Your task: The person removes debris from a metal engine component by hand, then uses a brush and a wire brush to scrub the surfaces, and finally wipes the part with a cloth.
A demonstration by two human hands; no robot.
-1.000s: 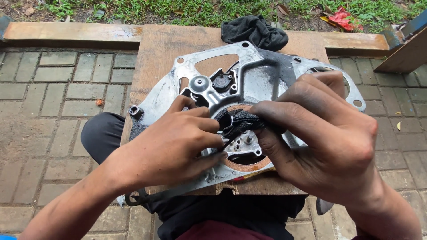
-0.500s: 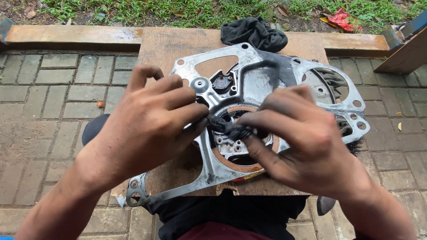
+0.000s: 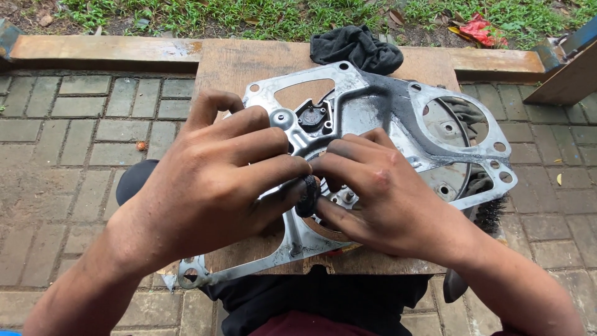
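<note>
A flat, greasy silver metal engine cover (image 3: 373, 109) with round openings and bolt holes lies on a wooden board (image 3: 249, 65). My left hand (image 3: 217, 180) lies over its lower left part, fingers stretched to the right. My right hand (image 3: 385, 193) covers the middle of the plate. Between the fingertips of both hands sits a small black ring-shaped rubber part (image 3: 306, 196), pinched from both sides above a round opening with a small toothed hub (image 3: 344, 198). Most of that opening is hidden by my fingers.
A crumpled black rag (image 3: 357, 46) lies at the board's far edge. A dark brush (image 3: 488, 214) pokes out under the plate at the right. Brick paving (image 3: 68, 143) surrounds the board, with a wooden beam (image 3: 99, 50), grass and a red scrap (image 3: 479, 28) beyond.
Both hands have shifted upward and closer together over the plate's middle. The black rubber part, earlier under my right fingers, is now pinched between the fingertips of both hands.
</note>
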